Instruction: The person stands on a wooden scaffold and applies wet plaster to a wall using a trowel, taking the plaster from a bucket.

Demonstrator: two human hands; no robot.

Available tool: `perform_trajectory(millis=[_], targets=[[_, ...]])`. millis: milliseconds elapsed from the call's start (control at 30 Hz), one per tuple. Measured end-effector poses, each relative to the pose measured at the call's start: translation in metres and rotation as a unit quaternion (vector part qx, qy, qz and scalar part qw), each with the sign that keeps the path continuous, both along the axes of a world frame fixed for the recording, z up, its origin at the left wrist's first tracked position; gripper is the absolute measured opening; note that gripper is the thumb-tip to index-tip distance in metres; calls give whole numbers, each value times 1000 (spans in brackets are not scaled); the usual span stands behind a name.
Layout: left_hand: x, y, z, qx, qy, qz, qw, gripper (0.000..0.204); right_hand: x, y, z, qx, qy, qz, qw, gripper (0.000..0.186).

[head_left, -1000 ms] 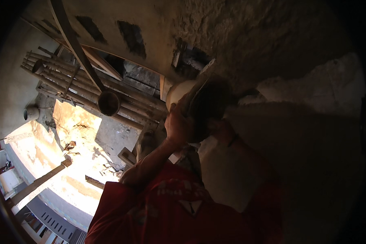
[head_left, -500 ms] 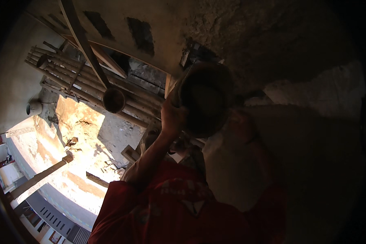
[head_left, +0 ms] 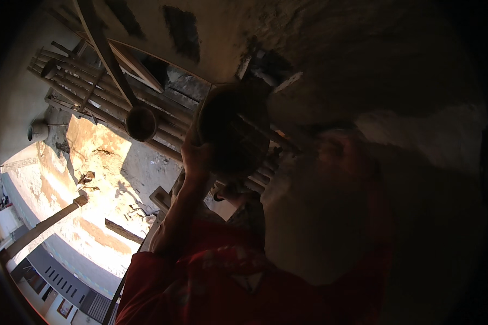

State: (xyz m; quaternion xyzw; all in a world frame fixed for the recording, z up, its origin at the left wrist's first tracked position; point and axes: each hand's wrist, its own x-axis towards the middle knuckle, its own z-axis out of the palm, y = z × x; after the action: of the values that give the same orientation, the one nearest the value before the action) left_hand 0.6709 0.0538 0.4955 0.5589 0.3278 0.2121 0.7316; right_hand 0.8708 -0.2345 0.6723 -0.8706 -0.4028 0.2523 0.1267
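Note:
My left hand [head_left: 197, 158] is closed on the near-left rim of a dark round bucket [head_left: 205, 122], with its mouth facing me. The bucket's inside lies in deep shadow, so I cannot tell what is in it. A long, narrow dark tool [head_left: 274, 135] slants across the bucket's right side, its lower end pointing to my right hand [head_left: 339, 151]. That hand is dim and blurred, its fingers seemingly curled round the tool's end; the join is lost in shadow. Both arms come from red sleeves.
Bamboo poles [head_left: 108, 105] form a platform left of the bucket. A wooden post [head_left: 106, 51] stands with its foot near a round pot-like container [head_left: 141, 123]. Rough plastered wall [head_left: 309, 32] rises ahead. Sunlit ground [head_left: 92, 189] lies far below at left.
The bucket and my left hand have shifted left. My right hand has moved right, away from the bucket, and the long tool now shows across the bucket's mouth. The view has shifted slightly.

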Motion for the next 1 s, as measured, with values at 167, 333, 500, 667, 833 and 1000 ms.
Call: perform_trajectory(millis=[167,333,500,667,833,1000], targets=[[-14,-4,-1,-38,49,23,998,63,73,-42,37,83,-211,-122,966,52],[-12,-15,6,73,151,11,986,54,26,-34,110,30,-313,-120,942,51],[9,-37,40,69,182,-79,978,59,-20,-31,65,7,-68,23,997,46],[18,-40,72,142,150,-127,970,62,-21,4,-12,-89,-191,110,971,25],[32,-56,121,198,115,-166,959,66,-45,42,9,-200,-334,98,916,28],[33,-54,171,251,127,-167,945,62,-40,32,17,-133,-160,80,975,31]])
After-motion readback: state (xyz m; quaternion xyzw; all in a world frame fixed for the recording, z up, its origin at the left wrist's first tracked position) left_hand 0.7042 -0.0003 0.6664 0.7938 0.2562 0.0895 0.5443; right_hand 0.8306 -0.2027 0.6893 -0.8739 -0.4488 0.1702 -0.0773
